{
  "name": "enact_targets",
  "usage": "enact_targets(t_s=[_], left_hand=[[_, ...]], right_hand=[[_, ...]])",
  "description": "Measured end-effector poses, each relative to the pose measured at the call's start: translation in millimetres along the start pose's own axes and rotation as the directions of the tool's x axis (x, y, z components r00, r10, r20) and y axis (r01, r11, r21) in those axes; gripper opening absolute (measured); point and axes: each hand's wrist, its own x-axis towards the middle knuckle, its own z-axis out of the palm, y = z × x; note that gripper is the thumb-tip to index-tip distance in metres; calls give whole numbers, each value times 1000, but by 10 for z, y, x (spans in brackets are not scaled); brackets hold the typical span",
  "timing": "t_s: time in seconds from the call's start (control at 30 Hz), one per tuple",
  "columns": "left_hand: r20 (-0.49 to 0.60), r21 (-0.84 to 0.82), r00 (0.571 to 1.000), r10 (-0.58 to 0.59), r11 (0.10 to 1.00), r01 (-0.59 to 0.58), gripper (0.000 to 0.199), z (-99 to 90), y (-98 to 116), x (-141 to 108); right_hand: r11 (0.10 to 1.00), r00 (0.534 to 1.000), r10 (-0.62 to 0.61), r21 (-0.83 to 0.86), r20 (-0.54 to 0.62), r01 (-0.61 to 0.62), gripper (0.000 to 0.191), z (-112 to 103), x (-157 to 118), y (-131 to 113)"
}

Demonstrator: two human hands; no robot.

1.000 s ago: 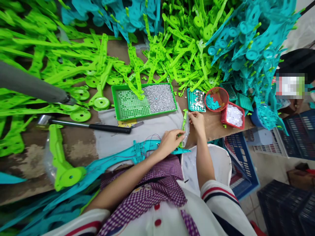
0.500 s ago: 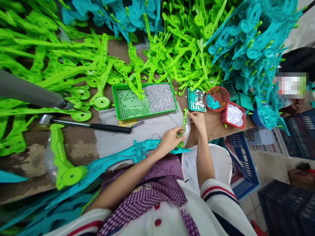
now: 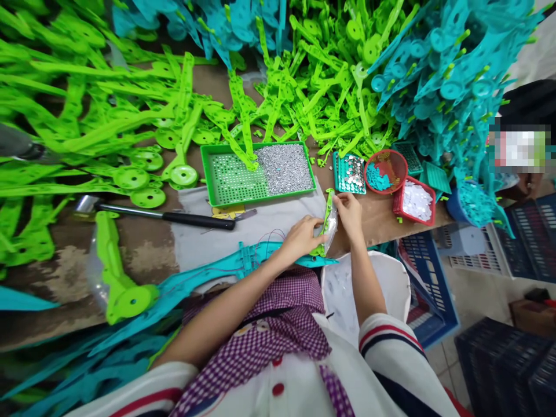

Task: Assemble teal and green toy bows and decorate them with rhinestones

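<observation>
My left hand [image 3: 301, 236] pinches the lower left side of a small lime-green plastic part [image 3: 326, 215]. A clear curved plastic cover [image 3: 331, 229] lies along this part's right side. My right hand [image 3: 348, 209] has its fingers closed at the cover's upper edge. Under my left hand and forearm lies a long turquoise plastic piece [image 3: 226, 262] with thin reddish wires. At its left end is a larger lime-green part [image 3: 130, 300] with a round disc, and another clear cover [image 3: 96, 269] beside it.
A green tray [image 3: 234, 192] of small metal bits stands ahead. To its left lies a hammer [image 3: 197, 220]. Small baskets, including a red one [image 3: 393, 184], sit at right. Lime-green and turquoise parts are heaped behind. A person [image 3: 527, 110] is at far right.
The view has shifted slightly. Both hands stay on the green part and its clear cover; my left fingers have moved lower on it. The grey tool at far left has drawn back.
</observation>
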Motion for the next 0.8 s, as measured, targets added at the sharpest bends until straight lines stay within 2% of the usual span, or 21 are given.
enact_targets(t_s=[0.1, 0.2, 0.3, 0.4, 0.53, 0.63, 0.8], left_hand=[[18, 49, 1000, -23, 999, 22, 44, -26, 31, -2], [46, 103, 999, -16, 995, 12, 45, -50, 57, -7], [71, 146, 997, -8, 989, -2, 47, -58, 56, -8], [94, 176, 996, -7, 984, -9, 51, -54, 46, -11], [103, 192, 995, -19, 981, -1, 48, -54, 46, -18], [102, 175, 994, -41, 984, 22, 48, -53, 50, -22], [76, 150, 996, -46, 988, 34, 48, -42, 47, -26]], right_hand=[[984, 984, -179, 3, -20, 180, 37, 3, -140, 1], [949, 961, -271, -153, 54, 276, 41, -19, -206, 1], [883, 946, -280, -344, 165, 321, 44, -67, -179, -49], [765, 925, -270, -524, 267, 375, 45, -109, -115, -148], [630, 911, -240, -660, 336, 409, 44, -103, -81, -247], [651, 933, -218, -669, 287, 358, 45, -77, -107, -244], [826, 946, -229, -468, 230, 314, 41, -103, -101, -166]])
